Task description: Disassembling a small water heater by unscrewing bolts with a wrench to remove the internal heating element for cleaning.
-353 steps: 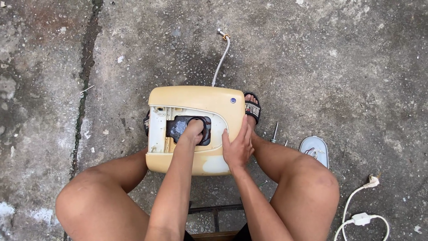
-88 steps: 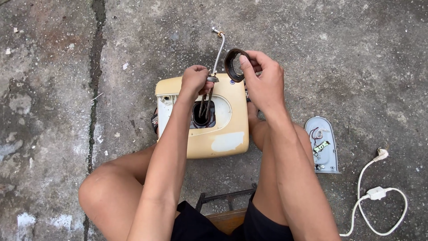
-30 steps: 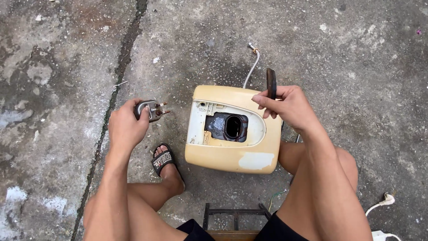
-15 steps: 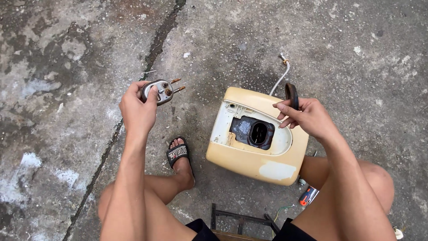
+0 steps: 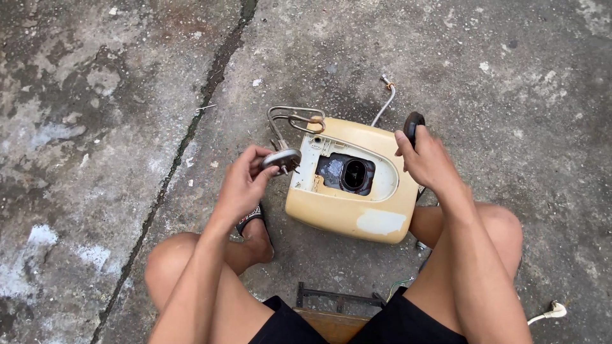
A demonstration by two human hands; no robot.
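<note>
Left hand (image 5: 245,181) gripped the heating element (image 5: 287,137) left of the cream heater casing (image 5: 347,191) on the concrete. Right hand (image 5: 426,162) clamped a dark ring (image 5: 413,124) at the casing's far right corner.

Cracked, stained concrete floor (image 5: 115,95) — on it rests a cream water-heater casing (image 5: 347,204), a white plug (image 5: 551,312) at the lower right, and a sandalled foot (image 5: 255,226).

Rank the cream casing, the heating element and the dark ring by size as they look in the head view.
1. Cream casing, by far the largest.
2. Heating element in the left hand.
3. Dark ring, partly hidden by the right hand.
</note>
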